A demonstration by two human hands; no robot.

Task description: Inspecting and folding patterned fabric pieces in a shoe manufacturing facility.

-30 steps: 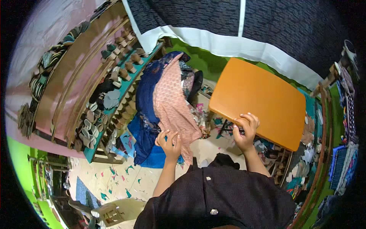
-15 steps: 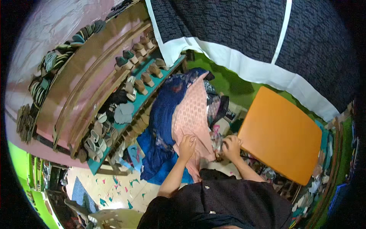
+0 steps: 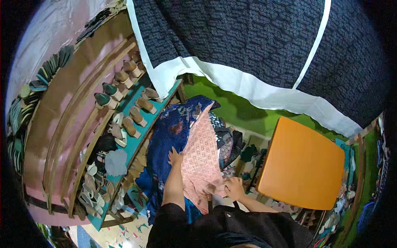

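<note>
Pink cloth [image 3: 202, 151] lies centrally, blue cloth [image 3: 159, 140] at its 10 o'clock, orange tabletop [image 3: 302, 165] at 3 o'clock. Left hand [image 3: 176, 158], fingers apart, now reaches the blue border; right hand [image 3: 234, 188], fingers curled, grip indeterminable, leaves the tabletop for the pink's 4 o'clock edge: both hands now attend fabric.

Hands: two, one left hand [image 3: 175, 158], one right hand [image 3: 235, 189]. Pink cloth [image 3: 202, 155]: one. Dark blue flowered cloth [image 3: 165, 134], left of pink: one. Orange tabletop [image 3: 304, 165], right: one. Green-toed shoes [image 3: 109, 89], far left: two. Slippers [image 3: 97, 196], near left: many, too overlapped for exact count.
</note>
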